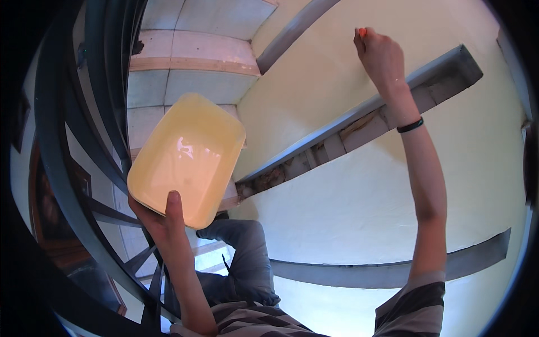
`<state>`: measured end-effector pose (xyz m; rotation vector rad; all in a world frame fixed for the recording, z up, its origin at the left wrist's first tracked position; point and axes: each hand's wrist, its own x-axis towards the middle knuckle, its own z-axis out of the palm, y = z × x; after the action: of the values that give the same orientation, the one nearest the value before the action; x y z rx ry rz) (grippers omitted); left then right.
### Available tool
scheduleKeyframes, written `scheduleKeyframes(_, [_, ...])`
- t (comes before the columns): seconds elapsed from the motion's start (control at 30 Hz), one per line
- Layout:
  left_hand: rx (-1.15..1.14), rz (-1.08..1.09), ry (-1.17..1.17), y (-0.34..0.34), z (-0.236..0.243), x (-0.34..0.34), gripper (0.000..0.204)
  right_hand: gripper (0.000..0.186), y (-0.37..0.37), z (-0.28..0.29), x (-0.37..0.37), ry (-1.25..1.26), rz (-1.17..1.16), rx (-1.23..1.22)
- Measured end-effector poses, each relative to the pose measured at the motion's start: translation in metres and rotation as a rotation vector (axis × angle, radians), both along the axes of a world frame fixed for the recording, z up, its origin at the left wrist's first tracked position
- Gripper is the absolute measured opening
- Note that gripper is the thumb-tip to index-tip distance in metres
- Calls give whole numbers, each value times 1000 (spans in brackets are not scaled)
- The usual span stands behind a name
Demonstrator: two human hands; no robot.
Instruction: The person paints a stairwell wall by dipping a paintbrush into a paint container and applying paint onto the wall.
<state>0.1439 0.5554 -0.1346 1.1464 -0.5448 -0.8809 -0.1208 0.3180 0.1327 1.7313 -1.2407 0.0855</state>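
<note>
My left hand (160, 216) grips the near edge of a shallow yellow container (185, 151), rectangular with rounded corners. My thumb lies over its rim, while the other fingers are hidden beneath. The container is tilted toward me, and its shiny inside shows nothing in it. Up and to the right, my right hand (382, 59) is raised in front of the pale yellow wall (314, 106), closed with its back toward me. A small orange thing (362, 32) shows at the fingertips, too little of it to tell its kind. Whether this hand touches the wall I cannot tell.
Tiled stairs (213, 53) rise ahead, beyond the container. A dark railing (95, 129) curves close along the left. Grey recessed ledges (331, 147) with worn, stained insides cut across the wall at right. My bent leg (241, 253) is on the stairs below.
</note>
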Motion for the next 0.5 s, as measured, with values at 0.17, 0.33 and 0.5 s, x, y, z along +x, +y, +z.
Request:
scheduleKeyframes(0.17, [-9, 21, 27, -1, -10, 0, 77, 6, -17, -165, -42, 275, 173, 267])
scheduleKeyframes(0.33, [-6, 54, -64, 1, -24, 1, 81, 14, 30, -317, -32, 184, 191, 522])
scheduleKeyframes(0.5, [-5, 42, 13, 9, -16, 10, 82, 24, 4, -194, -32, -251, 29, 406])
